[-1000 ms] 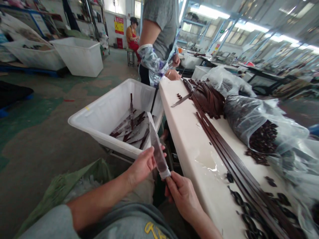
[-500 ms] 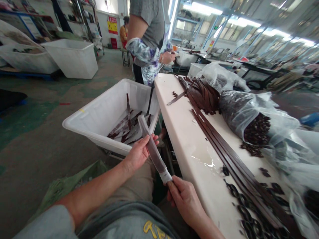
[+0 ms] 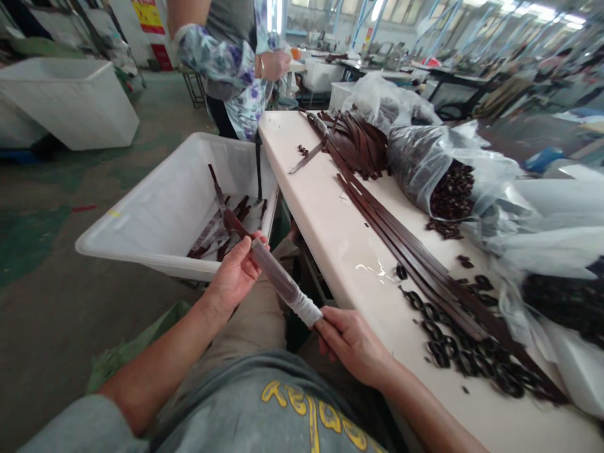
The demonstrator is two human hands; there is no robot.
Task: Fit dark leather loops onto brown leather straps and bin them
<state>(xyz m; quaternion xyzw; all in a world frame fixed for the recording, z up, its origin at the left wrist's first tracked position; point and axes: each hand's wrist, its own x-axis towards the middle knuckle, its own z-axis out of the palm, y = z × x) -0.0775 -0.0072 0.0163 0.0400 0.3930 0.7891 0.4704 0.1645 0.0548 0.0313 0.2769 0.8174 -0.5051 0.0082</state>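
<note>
A flat brown strap (image 3: 240, 224) runs between my hands, partly covered by a clear plastic sleeve (image 3: 278, 274). The sleeve is bunched up at its near end, by my right hand. My left hand (image 3: 238, 267) is closed in a pinch around the strap at the sleeve's far edge. The strap's bare dark end sticks out past it, over the bin. My right hand (image 3: 349, 343) is closed on the strap's near end, where the sleeve gathers. The tip inside that grip is hidden.
On the left stands a white bin (image 3: 141, 201) with several sleeved brown straps inside. The white table (image 3: 325, 233) on the right carries long brown strips (image 3: 401, 242), dark loops (image 3: 438, 340) and plastic bags (image 3: 425, 170) of small pieces. Another person (image 3: 231, 56) stands at the table's far end.
The sleeve has slid toward my right hand and bunched up, baring the strap's far end beyond my left hand. The camera view has shifted slightly to the right and down.
</note>
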